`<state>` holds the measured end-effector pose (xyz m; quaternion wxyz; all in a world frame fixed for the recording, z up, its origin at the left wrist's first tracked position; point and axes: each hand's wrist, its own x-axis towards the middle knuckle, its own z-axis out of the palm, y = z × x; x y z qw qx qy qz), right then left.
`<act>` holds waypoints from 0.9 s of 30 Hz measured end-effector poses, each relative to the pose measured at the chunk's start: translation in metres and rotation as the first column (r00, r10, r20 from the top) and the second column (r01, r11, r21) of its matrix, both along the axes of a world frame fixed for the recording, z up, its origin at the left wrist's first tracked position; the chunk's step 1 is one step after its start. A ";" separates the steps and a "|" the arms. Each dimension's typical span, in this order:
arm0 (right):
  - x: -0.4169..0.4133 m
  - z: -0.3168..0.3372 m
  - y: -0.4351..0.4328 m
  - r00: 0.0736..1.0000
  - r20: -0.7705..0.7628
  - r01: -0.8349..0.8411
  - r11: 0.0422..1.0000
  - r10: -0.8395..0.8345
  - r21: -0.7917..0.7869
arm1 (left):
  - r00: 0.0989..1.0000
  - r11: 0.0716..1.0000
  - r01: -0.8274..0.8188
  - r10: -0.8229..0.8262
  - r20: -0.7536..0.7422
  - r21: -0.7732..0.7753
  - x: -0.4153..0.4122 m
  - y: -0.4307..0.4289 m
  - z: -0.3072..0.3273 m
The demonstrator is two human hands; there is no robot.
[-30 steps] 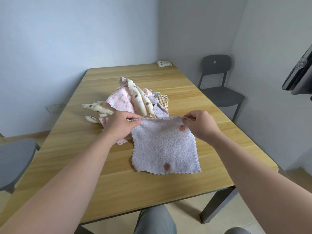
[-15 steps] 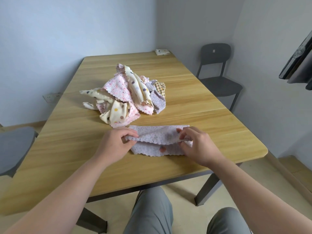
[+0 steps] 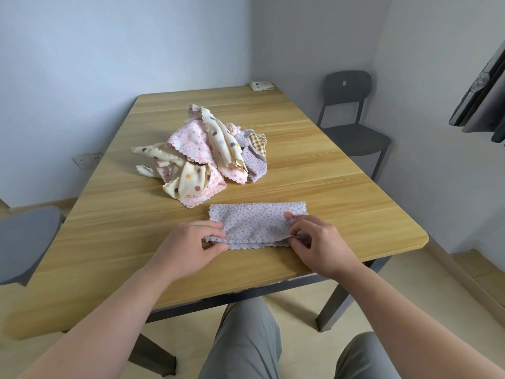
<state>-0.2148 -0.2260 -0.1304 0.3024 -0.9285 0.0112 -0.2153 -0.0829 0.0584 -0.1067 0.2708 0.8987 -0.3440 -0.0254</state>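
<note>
The left hand (image 3: 191,247) lay knuckles up on the desk (image 3: 328,173), its thumb and curled fingers pinching the near left corner of a lilac cloth (image 3: 257,224). The right hand (image 3: 317,244) mirrored it at the near right corner, fingertips bent down and nipping the cloth's upper layer. Both forearms ran in from the near edge, angled slightly toward each other, with the wrists low over the wood.

The lilac cloth lay flat on the near part of the desk, doubled into a long strip in two layers. Its long axis ran left to right, roughly parallel with the near desk edge. The zigzag edge of the lower layer showed just beyond the upper one on the near side, between the two hands. A small orange spot sat on it close to the right hand's fingers.

Just beyond the strip, toward the far left, a loose pile of cloths (image 3: 207,157) was heaped mid-desk, pink, cream-dotted, checked and lilac; its nearest pink corner lay near the strip without touching it. A small folded cloth (image 3: 262,86) sat at the far right corner. A grey chair (image 3: 352,124) stood off the desk's right side, and another chair seat (image 3: 24,236) off its left.
</note>
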 end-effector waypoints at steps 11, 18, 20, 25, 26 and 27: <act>0.003 0.007 -0.007 0.997 -0.069 0.005 0.967 -0.024 -0.256 | 0.887 0.979 0.083 -0.158 0.434 0.186 0.004 0.002 -0.004; 0.007 0.012 -0.009 0.998 -0.057 -0.019 0.954 0.002 -0.298 | 0.918 0.974 0.121 -0.184 0.352 0.193 0.000 -0.007 0.005; 0.008 0.014 -0.008 0.998 -0.056 0.014 0.962 -0.030 -0.274 | 0.920 0.969 0.118 -0.189 0.343 0.218 0.000 -0.008 0.007; 0.013 0.018 -0.004 0.998 -0.003 0.060 0.965 -0.063 -0.255 | 0.917 0.965 0.091 -0.178 0.356 0.247 0.003 -0.016 0.010; 0.015 0.019 -0.005 0.998 -0.001 0.068 0.970 -0.070 -0.234 | 0.924 0.967 0.079 -0.161 0.345 0.241 0.004 -0.018 0.013; 0.016 0.020 -0.005 0.997 0.005 0.073 0.977 -0.073 -0.201 | 0.936 0.972 0.069 -0.142 0.323 0.225 0.004 -0.021 0.015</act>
